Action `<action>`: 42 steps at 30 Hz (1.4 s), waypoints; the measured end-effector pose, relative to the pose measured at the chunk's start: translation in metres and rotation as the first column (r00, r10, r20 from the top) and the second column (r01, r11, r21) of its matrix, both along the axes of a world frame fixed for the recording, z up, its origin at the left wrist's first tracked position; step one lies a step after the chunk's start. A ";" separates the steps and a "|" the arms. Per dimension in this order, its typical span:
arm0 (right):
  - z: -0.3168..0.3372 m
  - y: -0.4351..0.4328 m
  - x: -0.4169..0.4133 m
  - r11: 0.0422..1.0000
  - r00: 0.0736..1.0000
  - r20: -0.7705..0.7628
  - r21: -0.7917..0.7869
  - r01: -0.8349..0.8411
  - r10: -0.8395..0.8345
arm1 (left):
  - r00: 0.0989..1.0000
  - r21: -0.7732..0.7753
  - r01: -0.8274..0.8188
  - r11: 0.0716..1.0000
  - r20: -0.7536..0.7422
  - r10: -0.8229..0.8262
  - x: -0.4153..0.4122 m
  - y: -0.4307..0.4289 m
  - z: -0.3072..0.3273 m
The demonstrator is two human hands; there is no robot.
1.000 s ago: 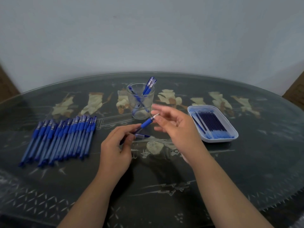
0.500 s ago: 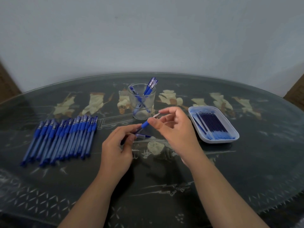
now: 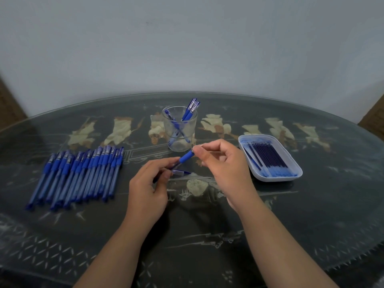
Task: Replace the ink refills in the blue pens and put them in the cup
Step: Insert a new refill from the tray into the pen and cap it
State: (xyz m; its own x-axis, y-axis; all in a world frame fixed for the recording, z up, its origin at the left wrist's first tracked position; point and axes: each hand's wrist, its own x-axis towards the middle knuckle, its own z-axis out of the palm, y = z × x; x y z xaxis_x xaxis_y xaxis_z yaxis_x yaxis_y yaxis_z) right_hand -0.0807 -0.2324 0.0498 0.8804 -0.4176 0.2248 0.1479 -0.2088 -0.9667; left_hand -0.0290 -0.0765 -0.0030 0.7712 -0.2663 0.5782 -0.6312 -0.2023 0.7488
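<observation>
"Gripping anything, those two hands?"

"Both on one blue pen [image 3: 185, 157], at the centre of the frame. The left hand [image 3: 145, 190] has its fingers curled round the clear barrel at the lower end. The right hand [image 3: 224, 163] pinches the tip end between thumb and forefinger, just past the blue grip, with its other fingers loosely bent."

"Is the pen on the table?"

"No, it is held above the dark glass-topped table [image 3: 207, 235], slanting up to the right. A pen cap [image 3: 180, 172] lies on the glass just beside the left thumb; whether they touch I cannot tell."

"And the cup?"

"The clear cup [image 3: 179, 129] stands upright just above the hands, near the tip but apart from it. Several finished pens [image 3: 190, 110] lean inside, some poking over the rim."

"The rest?"

"A row of blue pens [image 3: 83, 173] lies side by side at the left of the frame. At the right a white tray [image 3: 276, 178] holds the ink refills [image 3: 268, 156], packed side by side. A pale wall [image 3: 187, 48] fills the upper frame."
</observation>
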 end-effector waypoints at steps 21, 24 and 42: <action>-0.002 -0.001 0.002 1.000 1.000 0.002 0.010 0.003 -0.003 | 0.999 0.045 0.031 0.999 -0.013 -0.030 0.001 0.002 -0.004; -0.003 0.001 0.002 1.000 1.000 0.024 -0.018 0.014 -0.014 | 1.000 0.055 0.015 0.998 -0.011 -0.014 0.000 0.001 -0.002; -0.057 0.014 0.022 0.579 0.999 -0.045 -0.814 -0.049 0.021 | 0.982 -0.104 -0.107 0.989 -0.169 0.089 0.000 0.002 -0.001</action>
State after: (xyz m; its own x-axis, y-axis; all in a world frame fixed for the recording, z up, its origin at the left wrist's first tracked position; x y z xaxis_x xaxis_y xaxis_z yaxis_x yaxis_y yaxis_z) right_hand -0.0582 -0.2181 -0.0067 0.9018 -0.0395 0.4303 0.1495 -0.9057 -0.3966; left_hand -0.0293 -0.0743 -0.0043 0.8770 -0.1251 0.4638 -0.4794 -0.1660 0.8617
